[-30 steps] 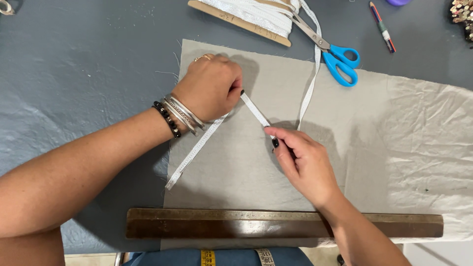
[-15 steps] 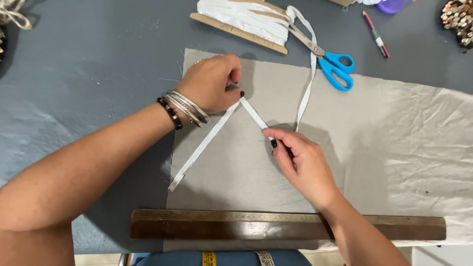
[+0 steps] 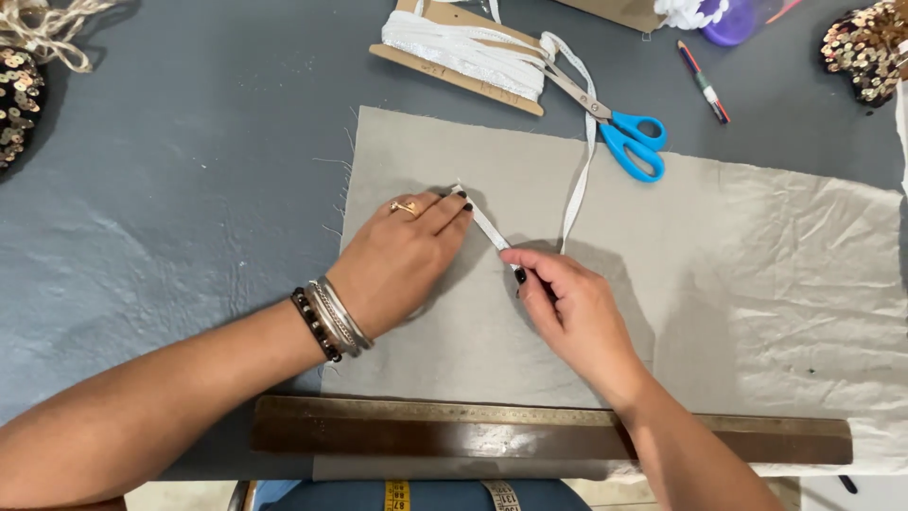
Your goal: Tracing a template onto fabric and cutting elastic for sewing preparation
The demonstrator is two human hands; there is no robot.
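A narrow white tape (image 3: 490, 227) lies across a grey-beige cloth (image 3: 757, 284) on the dark grey table (image 3: 170, 189). My left hand (image 3: 402, 260) rests flat on the cloth, its fingertips pressing down the tape's end. My right hand (image 3: 567, 308) pinches the tape a short way down to the right, so a taut diagonal stretch shows between the two hands. From my right hand the tape runs up to a cardboard card (image 3: 454, 52) wound with more of it. My left wrist wears several bracelets.
A long brown ruler (image 3: 454, 431) lies along the cloth's near edge. Blue-handled scissors (image 3: 629, 137) and a pen (image 3: 705, 85) sit beyond the cloth. Sequined pieces lie at the far left (image 3: 19, 95) and far right (image 3: 865, 47). A yellow measuring tape (image 3: 397, 494) shows at the bottom.
My left hand has flattened and slid down onto the cloth. The loose tail of tape that trailed down to the left is no longer visible. My right hand has barely moved.
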